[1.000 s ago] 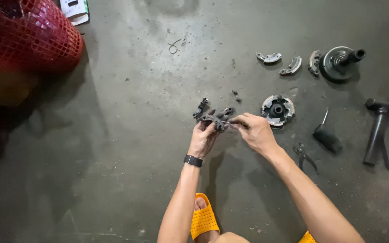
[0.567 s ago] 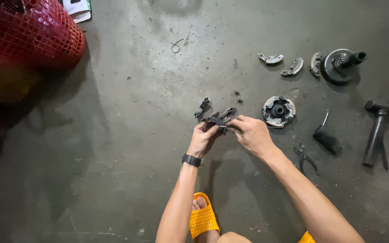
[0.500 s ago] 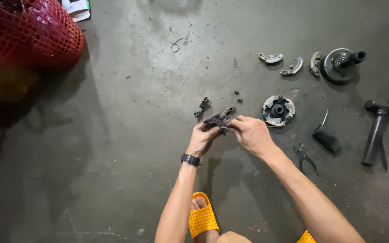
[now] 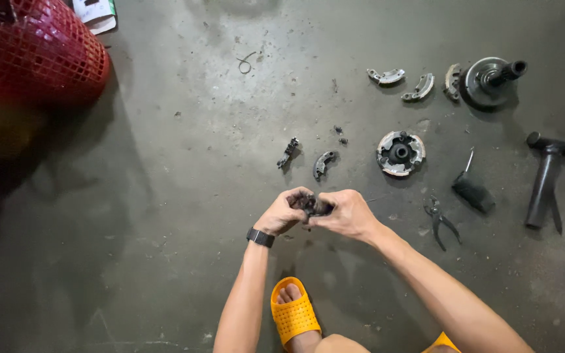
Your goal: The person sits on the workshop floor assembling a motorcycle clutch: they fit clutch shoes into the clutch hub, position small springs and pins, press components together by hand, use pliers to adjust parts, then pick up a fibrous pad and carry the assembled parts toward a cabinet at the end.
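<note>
Both hands meet over the concrete floor. My left hand, with a black wristband, and my right hand grip one small dark curved metal part between their fingertips; most of it is hidden by the fingers. Just beyond the hands lie two similar dark parts on the floor: a curved shoe piece and a narrow piece. A round metal hub sits to the right of them.
A red mesh basket stands at top left. At top right lie curved shoe pieces and a round drum with a shaft. Pliers, a dark brush and a hammer-like tool lie right. My orange sandal is below.
Two dark pieces that were up by the fingers now lie on the floor. Both hands have drawn back toward me and closed on one small part.
</note>
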